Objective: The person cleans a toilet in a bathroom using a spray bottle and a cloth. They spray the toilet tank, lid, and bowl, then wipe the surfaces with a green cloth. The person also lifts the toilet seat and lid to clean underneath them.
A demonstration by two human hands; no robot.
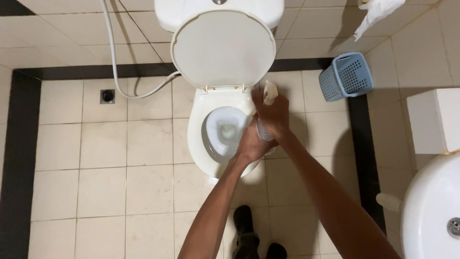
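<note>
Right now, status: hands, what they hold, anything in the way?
Right hand gripping clear plastic bottle with pale cap. Left hand touching bottle's base. Both over white ceramic toilet bowl, lid up. Nothing blocking.

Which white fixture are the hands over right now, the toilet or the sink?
The toilet, lid raised, at centre. Both hands meet over its right rim; the sink sits apart at lower right.

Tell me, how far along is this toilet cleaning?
Done: the toilet lid is raised and the bowl lies open. In hand: both hands meet over the bowl's right rim, the right hand gripping a clear bottle with a pale top, the left hand against its lower end. Left: no brush or cloth is in view, so scrubbing looks not yet begun.
</note>
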